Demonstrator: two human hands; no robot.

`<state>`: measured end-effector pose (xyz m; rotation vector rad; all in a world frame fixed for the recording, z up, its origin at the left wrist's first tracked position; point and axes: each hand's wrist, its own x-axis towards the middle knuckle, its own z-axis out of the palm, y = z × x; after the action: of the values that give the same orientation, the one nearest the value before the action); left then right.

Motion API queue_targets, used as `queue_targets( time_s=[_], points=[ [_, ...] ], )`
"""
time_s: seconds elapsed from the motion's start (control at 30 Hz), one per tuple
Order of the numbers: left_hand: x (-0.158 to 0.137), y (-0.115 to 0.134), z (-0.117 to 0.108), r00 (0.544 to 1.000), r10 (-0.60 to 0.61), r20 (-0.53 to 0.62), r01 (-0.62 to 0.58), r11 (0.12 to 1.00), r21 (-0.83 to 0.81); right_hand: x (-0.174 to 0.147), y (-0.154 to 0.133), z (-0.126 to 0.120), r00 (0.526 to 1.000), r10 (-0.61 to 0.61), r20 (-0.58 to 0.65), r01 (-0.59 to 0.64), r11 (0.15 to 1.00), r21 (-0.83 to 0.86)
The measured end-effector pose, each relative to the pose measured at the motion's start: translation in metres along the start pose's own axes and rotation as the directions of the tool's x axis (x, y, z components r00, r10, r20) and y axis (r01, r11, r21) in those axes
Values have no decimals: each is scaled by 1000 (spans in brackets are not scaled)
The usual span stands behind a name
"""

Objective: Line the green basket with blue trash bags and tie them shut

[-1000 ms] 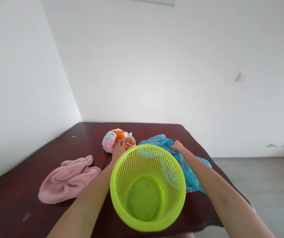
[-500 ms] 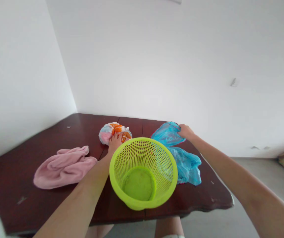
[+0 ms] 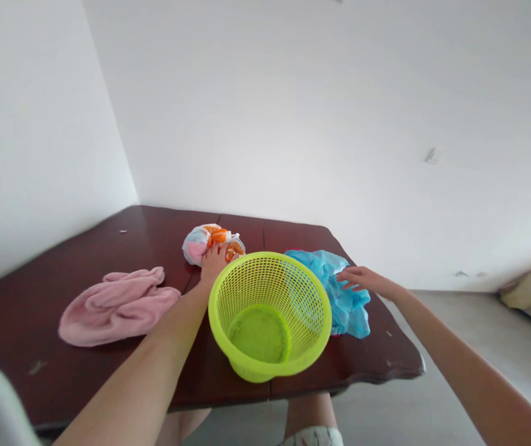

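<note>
We are looking down on the dark table, the lime basket sitting mid-frame. Right of it the blue bag is lying crumpled, our right hand resting on it, fingers spread flat. Upper centre, our left hand is pressing the orange-patterned bundle; its grip we cannot tell.

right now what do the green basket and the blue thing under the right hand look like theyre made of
Green basket: likely moulded plastic, glossy, with a fine lattice wall. Blue thing under the right hand: seemingly thin plastic film, crinkled and shiny, slightly see-through.
</note>
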<state>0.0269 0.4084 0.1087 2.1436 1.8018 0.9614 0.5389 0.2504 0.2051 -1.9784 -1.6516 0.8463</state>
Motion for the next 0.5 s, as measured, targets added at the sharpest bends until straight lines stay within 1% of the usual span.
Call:
queue_targets(
  time_s=[0.1, 0.2, 0.27, 0.3, 0.37, 0.4, 0.5],
  points=[
    [4, -5, 6, 999, -33, 28, 33, 999, 21, -33, 42, 45, 977, -41, -207, 32, 998, -47],
    [6, -8, 9, 999, -34, 35, 33, 999, 19, -70, 77, 92, 940, -69, -333, 49, 996, -68],
    [6, -11, 11, 999, -23, 32, 22, 1000, 9, -91, 92, 110, 912, -98, -398, 76, 995, -72],
    [6, -12, 12, 999, -14, 30, 14, 1000, 1, -100, 97, 112, 899, -105, -426, 84, 994, -67],
    [6, -14, 14, 1000, 7, 24, -6, 1000, -19, -115, 102, 105, 859, -89, -504, 78, 996, -44],
    [6, -14, 15, 1000, 14, 19, -14, 999, -30, -122, 102, 97, 826, -68, -560, 65, 998, -26],
    [4, -14, 14, 1000, 28, -2, -29, 997, -68, -137, 96, 71, 700, -9, -714, 45, 999, 31]
  ],
)
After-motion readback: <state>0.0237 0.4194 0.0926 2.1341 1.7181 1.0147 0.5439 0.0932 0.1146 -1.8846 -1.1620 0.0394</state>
